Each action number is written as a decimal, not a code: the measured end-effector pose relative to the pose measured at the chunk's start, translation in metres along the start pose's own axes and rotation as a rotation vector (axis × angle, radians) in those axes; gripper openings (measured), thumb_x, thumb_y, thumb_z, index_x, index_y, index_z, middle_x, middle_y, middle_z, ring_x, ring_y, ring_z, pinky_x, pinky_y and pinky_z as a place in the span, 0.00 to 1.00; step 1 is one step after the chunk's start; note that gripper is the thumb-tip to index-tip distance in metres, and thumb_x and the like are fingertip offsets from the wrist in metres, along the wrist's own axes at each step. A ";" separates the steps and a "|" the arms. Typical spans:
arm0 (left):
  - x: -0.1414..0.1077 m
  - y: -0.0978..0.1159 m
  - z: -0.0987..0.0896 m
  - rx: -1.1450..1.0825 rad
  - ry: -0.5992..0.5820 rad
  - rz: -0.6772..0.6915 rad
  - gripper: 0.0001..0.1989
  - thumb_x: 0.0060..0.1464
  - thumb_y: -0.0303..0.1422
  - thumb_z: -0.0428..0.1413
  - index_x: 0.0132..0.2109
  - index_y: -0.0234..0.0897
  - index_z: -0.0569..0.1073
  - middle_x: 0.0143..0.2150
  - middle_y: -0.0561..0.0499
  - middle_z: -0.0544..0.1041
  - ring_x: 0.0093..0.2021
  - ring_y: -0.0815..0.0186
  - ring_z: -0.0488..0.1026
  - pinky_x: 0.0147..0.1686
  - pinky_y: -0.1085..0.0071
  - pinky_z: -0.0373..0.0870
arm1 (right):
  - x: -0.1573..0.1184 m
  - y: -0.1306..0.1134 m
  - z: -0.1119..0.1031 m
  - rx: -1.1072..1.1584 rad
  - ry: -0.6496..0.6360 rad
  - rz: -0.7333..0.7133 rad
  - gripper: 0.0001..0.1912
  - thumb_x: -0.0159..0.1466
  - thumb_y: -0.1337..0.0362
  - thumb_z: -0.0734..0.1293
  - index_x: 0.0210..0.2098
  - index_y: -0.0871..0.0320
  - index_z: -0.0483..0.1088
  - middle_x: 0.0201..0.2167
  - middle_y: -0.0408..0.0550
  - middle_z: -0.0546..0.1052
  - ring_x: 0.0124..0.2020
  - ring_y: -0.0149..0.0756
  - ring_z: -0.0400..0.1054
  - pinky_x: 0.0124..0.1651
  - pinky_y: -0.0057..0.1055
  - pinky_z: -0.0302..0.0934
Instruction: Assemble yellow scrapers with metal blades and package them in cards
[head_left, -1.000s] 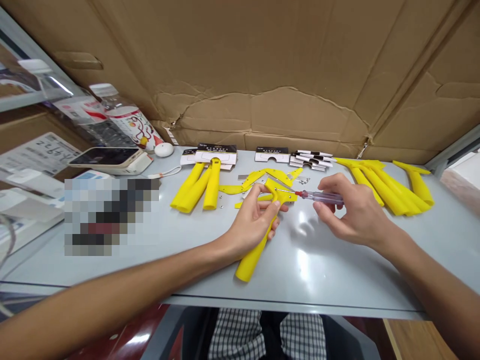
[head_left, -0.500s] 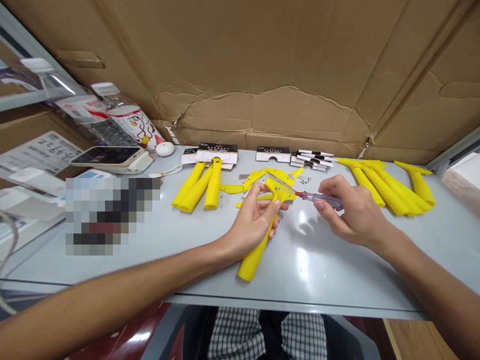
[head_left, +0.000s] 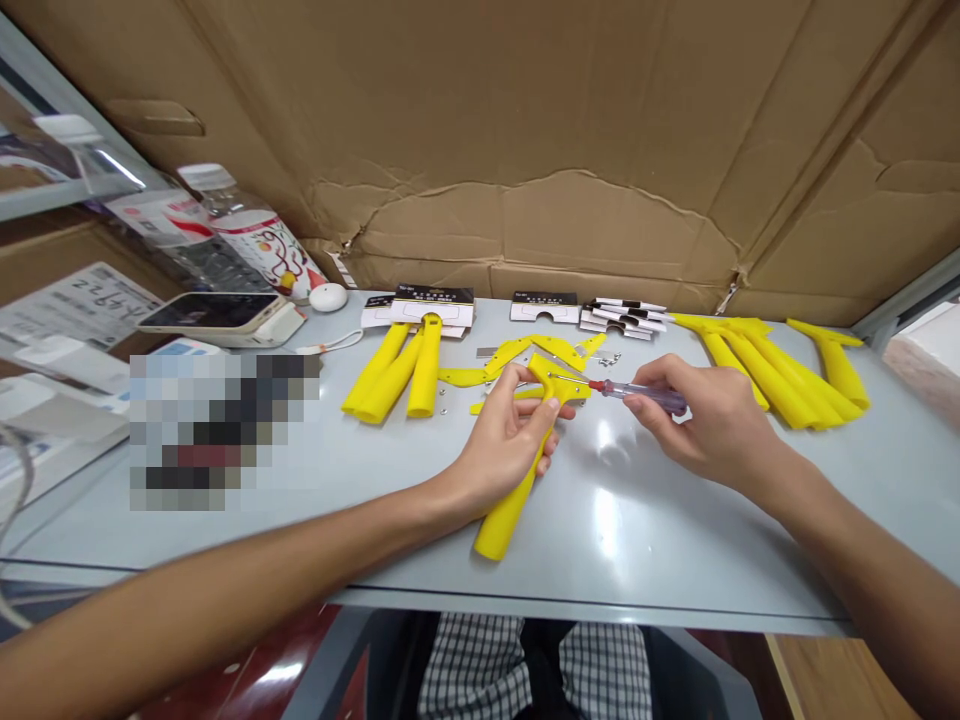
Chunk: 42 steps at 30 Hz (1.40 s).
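Note:
A yellow plastic tool handle (head_left: 504,515) lies tilted in my left hand (head_left: 510,430), whose fingers are wrapped round it below its wider head. My right hand (head_left: 701,420) grips a screwdriver (head_left: 637,394) by its clear purple handle. The screwdriver's thin shaft points left, and its tip touches the head of the yellow handle near a small screw. Behind the hands lie flat yellow parts (head_left: 510,353), a thin metal blade (head_left: 487,352) and several small screws (head_left: 609,359).
Yellow handles with cards (head_left: 425,370) lie left of centre; more yellow handles (head_left: 787,380) lie at right. Folded cards (head_left: 626,317) rest at the back. Bottles (head_left: 255,235), a phone (head_left: 210,312) and a white case (head_left: 328,297) are at left. Cardboard (head_left: 525,130) stands behind the table (head_left: 675,570).
The fingers of my right hand have closed in more round the screwdriver handle. My left hand and the yellow handle have hardly moved.

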<state>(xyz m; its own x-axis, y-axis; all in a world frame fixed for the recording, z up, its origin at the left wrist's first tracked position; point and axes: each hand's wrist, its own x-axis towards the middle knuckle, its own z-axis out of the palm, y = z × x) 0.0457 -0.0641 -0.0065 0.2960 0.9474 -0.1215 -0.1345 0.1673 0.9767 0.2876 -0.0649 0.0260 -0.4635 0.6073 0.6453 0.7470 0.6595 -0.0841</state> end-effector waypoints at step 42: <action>0.002 -0.001 0.001 0.018 -0.003 -0.009 0.12 0.72 0.34 0.58 0.50 0.44 0.59 0.45 0.46 0.81 0.23 0.74 0.68 0.18 0.76 0.65 | -0.001 0.004 0.002 0.124 0.085 -0.168 0.14 0.68 0.80 0.68 0.42 0.53 0.76 0.45 0.50 0.74 0.36 0.34 0.75 0.31 0.31 0.69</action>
<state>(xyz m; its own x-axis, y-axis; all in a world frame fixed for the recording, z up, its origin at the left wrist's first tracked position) 0.0471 -0.0630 -0.0073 0.3001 0.9451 -0.1294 -0.1146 0.1704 0.9787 0.2902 -0.0618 0.0234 -0.5306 0.4487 0.7191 0.5963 0.8006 -0.0596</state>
